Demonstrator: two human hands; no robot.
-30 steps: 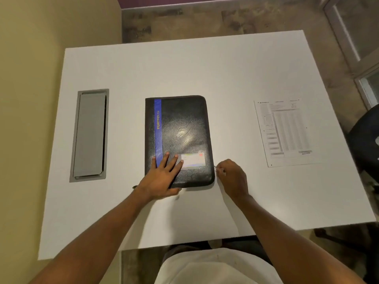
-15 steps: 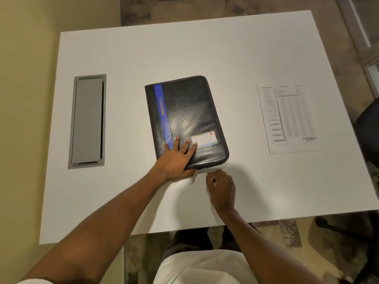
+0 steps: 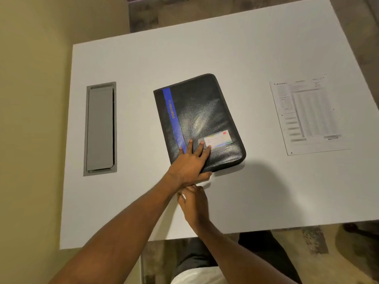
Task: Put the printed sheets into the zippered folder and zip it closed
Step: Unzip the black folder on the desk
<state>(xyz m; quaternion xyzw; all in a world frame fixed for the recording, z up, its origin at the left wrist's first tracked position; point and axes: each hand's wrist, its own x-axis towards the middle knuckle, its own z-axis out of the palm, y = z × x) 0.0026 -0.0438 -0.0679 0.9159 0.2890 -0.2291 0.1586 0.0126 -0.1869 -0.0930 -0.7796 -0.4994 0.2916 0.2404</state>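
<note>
**Folder turned under one palm, second hand at its near edge**

Since half a second ago the right hand (image 3: 193, 203) has slid leftward along the near edge of the zippered folder (image 3: 200, 119), from below the near right corner to a spot just under the left wrist, and the folder has turned a little further, its far end leaning left. Its cover is black and glossy with a grained, leather-like surface that catches a pale sheen near the middle. A blue stripe (image 3: 174, 117) runs lengthwise close to the left side, printed with the word PORTFOLIO in yellow-orange letters. Near the lower right of the cover sits a small clear pocket holding a card (image 3: 218, 139) — light coloured, with a red dot at one corner. The corners are rounded, and the cover lies flat and shut; whether the zip along the near edge is partly open cannot be told.

The left hand (image 3: 189, 162) lies flat on the near left part of the cover, fingers spread, two fingertips reaching the card pocket. The right hand has its fingers curled together at the folder's near edge, partly tucked behind the left wrist — what it pinches, if anything, cannot be told.

The folder rests near the middle of the white table (image 3: 235, 58). The printed sheets (image 3: 307, 113) lie well apart to its right, covered in fine grey tables. A grey cable hatch (image 3: 100, 128) is set into the table on the left.
</note>
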